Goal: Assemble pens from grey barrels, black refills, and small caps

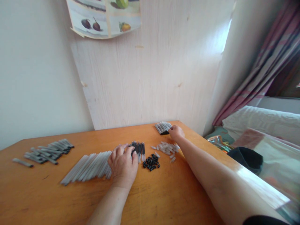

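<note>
The left hand [123, 164] lies palm down on the bench [47, 200], its grip closed on a bunch of black-tipped sticks [138, 147]. Just left of it lies one long row of grey tubes [86, 167]. The right hand [176, 132] reaches far, fingers touching a small stack of tubes [162, 127]; I cannot tell if its grip is closed. Between the hands lie one heap of black caps [151, 162] and one heap of clear caps [167, 148]. Far left sits one more pile of tubes [48, 151].
</note>
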Demonstrator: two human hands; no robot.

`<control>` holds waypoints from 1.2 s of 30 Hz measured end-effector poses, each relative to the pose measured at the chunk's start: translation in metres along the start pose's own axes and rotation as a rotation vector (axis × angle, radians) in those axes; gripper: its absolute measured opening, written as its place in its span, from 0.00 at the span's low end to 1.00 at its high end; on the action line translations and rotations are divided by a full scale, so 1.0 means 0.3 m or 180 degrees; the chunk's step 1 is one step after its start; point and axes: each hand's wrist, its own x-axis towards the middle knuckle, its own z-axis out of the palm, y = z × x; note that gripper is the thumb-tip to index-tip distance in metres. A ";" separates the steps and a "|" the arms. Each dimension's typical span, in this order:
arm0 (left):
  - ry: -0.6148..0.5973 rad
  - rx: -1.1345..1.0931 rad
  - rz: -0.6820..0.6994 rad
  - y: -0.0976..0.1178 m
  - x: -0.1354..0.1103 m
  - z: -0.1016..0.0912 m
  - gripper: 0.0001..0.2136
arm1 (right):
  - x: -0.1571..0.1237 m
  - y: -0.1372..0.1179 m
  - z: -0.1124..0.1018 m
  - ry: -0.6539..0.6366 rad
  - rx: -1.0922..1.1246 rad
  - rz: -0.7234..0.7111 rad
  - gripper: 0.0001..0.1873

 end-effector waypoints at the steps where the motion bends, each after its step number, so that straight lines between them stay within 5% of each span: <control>1: 0.0001 0.0001 -0.0004 0.001 0.000 -0.002 0.11 | 0.000 -0.001 0.001 -0.0012 -0.0003 -0.0010 0.13; 36: -0.0014 -0.0040 -0.0064 0.009 0.004 -0.013 0.12 | 0.047 0.056 0.059 -0.0163 0.0453 -0.0450 0.15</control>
